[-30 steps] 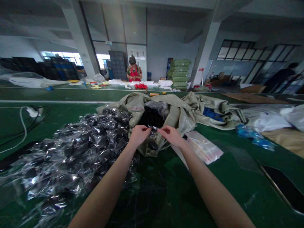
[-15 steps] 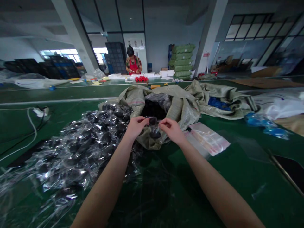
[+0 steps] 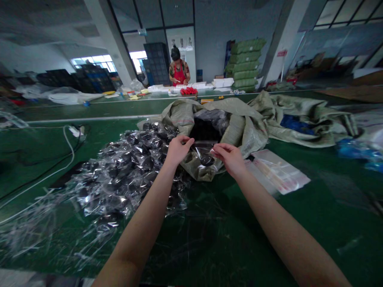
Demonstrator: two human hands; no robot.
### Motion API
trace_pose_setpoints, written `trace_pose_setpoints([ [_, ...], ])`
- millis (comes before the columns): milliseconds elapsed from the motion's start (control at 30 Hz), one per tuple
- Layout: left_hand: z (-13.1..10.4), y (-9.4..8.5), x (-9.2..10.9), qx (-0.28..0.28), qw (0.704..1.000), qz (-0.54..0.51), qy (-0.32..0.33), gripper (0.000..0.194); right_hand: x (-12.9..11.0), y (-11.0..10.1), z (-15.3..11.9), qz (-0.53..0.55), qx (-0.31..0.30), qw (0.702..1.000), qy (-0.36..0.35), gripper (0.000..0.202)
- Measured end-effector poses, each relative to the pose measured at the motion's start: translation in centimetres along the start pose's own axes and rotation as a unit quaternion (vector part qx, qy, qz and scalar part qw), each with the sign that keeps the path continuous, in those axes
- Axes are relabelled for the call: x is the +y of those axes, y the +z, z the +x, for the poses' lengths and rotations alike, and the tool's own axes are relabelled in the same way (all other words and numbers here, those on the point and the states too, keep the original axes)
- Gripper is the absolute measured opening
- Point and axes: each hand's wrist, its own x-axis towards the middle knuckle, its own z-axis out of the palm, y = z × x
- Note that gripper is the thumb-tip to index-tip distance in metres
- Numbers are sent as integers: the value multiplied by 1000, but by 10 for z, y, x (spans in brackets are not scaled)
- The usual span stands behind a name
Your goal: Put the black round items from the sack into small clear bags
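Between my hands hangs a clear plastic bag [image 3: 204, 150] with a dark rounded item at its bottom. My left hand [image 3: 178, 148] pinches the bag's upper left corner. Its upper right edge is pinched by my right hand [image 3: 229, 156]. Just behind the bag, a woven sack [image 3: 179, 113] lies with its mouth towards me, its inside dark. To the left spreads a heap of dark items wrapped in clear plastic [image 3: 128, 171]. A stack of flat clear bags [image 3: 279, 171] lies right of my right hand.
A second woven sack [image 3: 323, 119] with blue contents lies at the right, near blue wrapped items [image 3: 356, 149]. A white cable [image 3: 70, 149] and plastic strips [image 3: 32, 227] are at the left. Across the green table [image 3: 119, 255], a person in a red apron [image 3: 178, 73] works.
The bag's top edge is now stretched straighter between my hands, which are slightly farther apart. My view has turned a little left, so the surroundings appear shifted right.
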Motion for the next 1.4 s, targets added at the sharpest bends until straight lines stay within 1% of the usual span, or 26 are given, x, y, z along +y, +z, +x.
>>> trace_pose_setpoints([
  [33,-2,2,4,33,997,40,63,18,0,1,0,-14,-1,1000,-7,28],
  [67,-4,5,8,43,988,69,129,16,1,1,-1,-31,-4,999,-17,27],
  [100,-7,8,13,26,978,89,187,15,0,2,-1,-52,-11,998,-31,25],
  [133,-11,10,19,-6,967,104,231,16,-1,3,-2,-76,-20,996,-48,22],
  [167,-14,13,24,-36,958,121,259,18,-2,4,-3,-102,-30,992,-67,20],
  [200,-17,14,28,-58,951,139,272,20,-4,5,-4,-129,-39,987,-89,17],
  [267,-21,16,34,-78,943,174,274,23,-8,6,-7,-181,-56,973,-130,13],
  [367,-21,14,35,-83,938,200,270,27,-15,8,-11,-229,-69,957,-165,13],
  [600,-23,13,31,-64,920,236,308,27,-25,8,-14,-258,-59,949,-171,12],
  [767,-26,15,35,-57,913,260,309,28,-28,8,-15,-273,-61,945,-170,11],
  [933,-26,18,33,-52,922,239,300,26,-30,8,-17,-299,-61,936,-177,11],
  [1100,-26,23,31,-42,940,189,280,22,-31,7,-18,-349,-50,914,-199,13],
  [1300,-28,30,31,-26,954,143,261,17,-33,7,-19,-388,-36,900,-197,12],
  [1400,-29,34,31,-16,959,115,258,16,-34,6,-19,-396,-28,899,-187,12],
])
